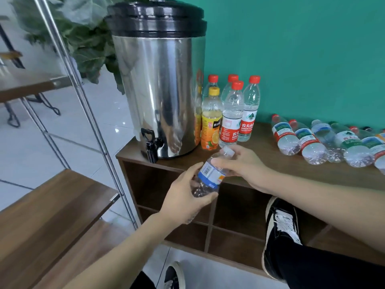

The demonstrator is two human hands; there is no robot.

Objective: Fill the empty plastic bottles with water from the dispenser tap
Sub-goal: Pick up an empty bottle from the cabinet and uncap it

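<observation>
A small clear bottle with a blue label (pixel 210 176) is tilted in front of the cabinet. My left hand (pixel 185 197) grips its lower body. My right hand (pixel 241 161) holds its neck, fingers curled by the white cap (pixel 228 151). The steel dispenser (pixel 158 90) with a black lid stands on the wooden cabinet top (pixel 260 151). Its black tap (pixel 151 146) hangs over the front left edge, left of and above the bottle.
Several upright bottles, red-capped ones (pixel 233 113) and a yellow juice bottle (pixel 210 119), stand right of the dispenser. Several bottles (pixel 308 140) lie on their sides further right. A metal-framed shelf (pixel 52 205) stands to the left. My shoe (pixel 281 226) rests in a cabinet cubby.
</observation>
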